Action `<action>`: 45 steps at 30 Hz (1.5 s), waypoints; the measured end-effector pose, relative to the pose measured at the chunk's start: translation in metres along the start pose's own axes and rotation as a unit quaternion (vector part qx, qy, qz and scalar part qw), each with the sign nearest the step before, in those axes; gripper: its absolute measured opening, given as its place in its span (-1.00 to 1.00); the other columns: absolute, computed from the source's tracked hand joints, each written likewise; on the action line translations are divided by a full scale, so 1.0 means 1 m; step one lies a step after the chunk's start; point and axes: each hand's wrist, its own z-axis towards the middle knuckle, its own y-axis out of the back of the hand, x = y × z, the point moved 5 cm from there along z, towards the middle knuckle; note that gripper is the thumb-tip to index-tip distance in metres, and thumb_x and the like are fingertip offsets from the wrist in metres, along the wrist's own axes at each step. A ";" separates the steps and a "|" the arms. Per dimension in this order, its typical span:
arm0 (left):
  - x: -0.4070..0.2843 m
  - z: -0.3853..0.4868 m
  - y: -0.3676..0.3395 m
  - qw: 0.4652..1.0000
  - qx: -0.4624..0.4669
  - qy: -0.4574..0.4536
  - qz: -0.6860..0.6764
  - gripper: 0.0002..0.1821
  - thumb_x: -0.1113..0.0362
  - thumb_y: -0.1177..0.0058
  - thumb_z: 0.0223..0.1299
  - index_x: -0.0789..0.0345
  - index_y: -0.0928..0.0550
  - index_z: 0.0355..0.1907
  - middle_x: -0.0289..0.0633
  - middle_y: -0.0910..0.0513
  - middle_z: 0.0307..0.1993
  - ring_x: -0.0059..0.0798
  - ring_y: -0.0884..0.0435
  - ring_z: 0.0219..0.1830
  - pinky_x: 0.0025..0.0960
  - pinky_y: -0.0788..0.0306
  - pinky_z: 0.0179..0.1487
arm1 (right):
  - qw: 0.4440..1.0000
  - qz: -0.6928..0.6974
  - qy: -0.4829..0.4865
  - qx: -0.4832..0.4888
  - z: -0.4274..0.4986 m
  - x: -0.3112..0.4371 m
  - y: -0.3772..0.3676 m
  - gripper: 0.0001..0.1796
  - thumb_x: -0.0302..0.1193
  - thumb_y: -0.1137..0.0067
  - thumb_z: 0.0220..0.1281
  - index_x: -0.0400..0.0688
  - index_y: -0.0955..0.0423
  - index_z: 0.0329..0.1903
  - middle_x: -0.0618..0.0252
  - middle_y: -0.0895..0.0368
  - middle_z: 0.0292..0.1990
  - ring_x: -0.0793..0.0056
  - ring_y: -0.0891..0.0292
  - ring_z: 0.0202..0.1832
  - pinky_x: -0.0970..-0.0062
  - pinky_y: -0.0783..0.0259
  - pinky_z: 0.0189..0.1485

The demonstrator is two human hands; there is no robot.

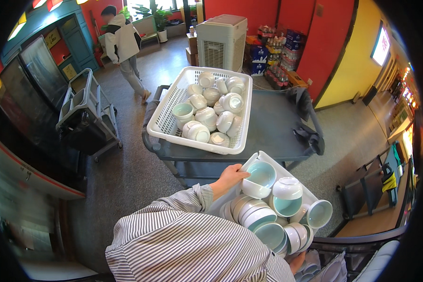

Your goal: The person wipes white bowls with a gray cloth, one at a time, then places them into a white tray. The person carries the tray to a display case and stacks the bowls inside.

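Observation:
My left hand [230,179] grips the upper left edge of a white plastic bin [216,204], its thumb beside a bowl. Low in the view, my right hand [297,262] is mostly hidden under the bin's near right end, touching it or the bowls there. Ceramic bowls, white outside and pale green inside, fill the bin; a row of nested bowls [248,211] lies on its side, and a white bowl [287,188] is upside down on another. Beyond stands a white perforated basket [197,142] with many similar bowls [206,118], mostly upside down.
The basket rests on a grey utility cart [271,123] with dark cloths [308,135] at its right end. A second cart [88,102] stands left. A person [121,42] is farther back, near an air cooler [222,44]. More bowls [312,264] lie below the bin.

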 end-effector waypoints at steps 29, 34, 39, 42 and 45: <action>0.002 -0.010 0.011 1.000 -0.002 -0.006 -0.007 -0.77 0.21 -0.26 0.10 0.28 -0.55 -0.42 -0.44 -0.41 -0.51 -0.66 -0.30 -0.42 -0.49 -0.21 -0.32 | 0.999 0.000 0.028 0.033 0.001 -0.005 0.009 -0.51 -0.15 0.22 0.44 -0.18 -0.40 0.23 0.24 -0.52 0.16 0.39 -0.44 0.17 0.40 -0.28 0.24; 0.005 -0.009 0.011 1.000 -0.011 -0.009 -0.004 -0.73 0.17 -0.25 0.09 0.31 -0.52 -0.44 -0.37 -0.43 -0.52 -0.61 -0.33 -0.42 -0.42 -0.24 -0.33 | 0.998 -0.037 0.046 0.010 -0.009 -0.002 0.006 -0.51 -0.14 0.21 0.45 -0.19 -0.40 0.21 0.26 -0.51 0.12 0.41 -0.42 0.14 0.41 -0.27 0.22; 0.009 -0.011 0.011 1.000 -0.004 -0.014 -0.001 -0.71 0.15 -0.24 0.10 0.32 -0.52 -0.44 -0.35 -0.43 -0.52 -0.59 -0.35 -0.42 -0.40 -0.26 -0.32 | 0.999 -0.033 0.038 -0.016 -0.017 0.003 -0.002 -0.50 -0.13 0.20 0.45 -0.20 -0.40 0.21 0.25 -0.51 0.11 0.43 -0.41 0.14 0.42 -0.26 0.21; 0.009 -0.011 0.011 1.000 -0.002 -0.011 -0.006 -0.73 0.17 -0.25 0.10 0.31 -0.53 -0.43 -0.38 -0.43 -0.52 -0.62 -0.33 -0.42 -0.42 -0.24 -0.32 | 0.999 -0.019 0.046 -0.002 -0.018 0.001 -0.002 -0.50 -0.12 0.20 0.45 -0.20 -0.40 0.21 0.25 -0.52 0.11 0.44 -0.41 0.12 0.42 -0.26 0.21; 0.007 -0.013 0.010 1.000 -0.003 -0.007 -0.011 -0.77 0.20 -0.27 0.10 0.30 -0.56 -0.41 -0.43 -0.42 -0.51 -0.66 -0.31 -0.42 -0.47 -0.22 -0.32 | 0.998 -0.042 0.052 -0.006 -0.015 -0.001 0.006 -0.50 -0.13 0.20 0.45 -0.21 -0.41 0.20 0.25 -0.53 0.10 0.43 -0.43 0.11 0.42 -0.27 0.21</action>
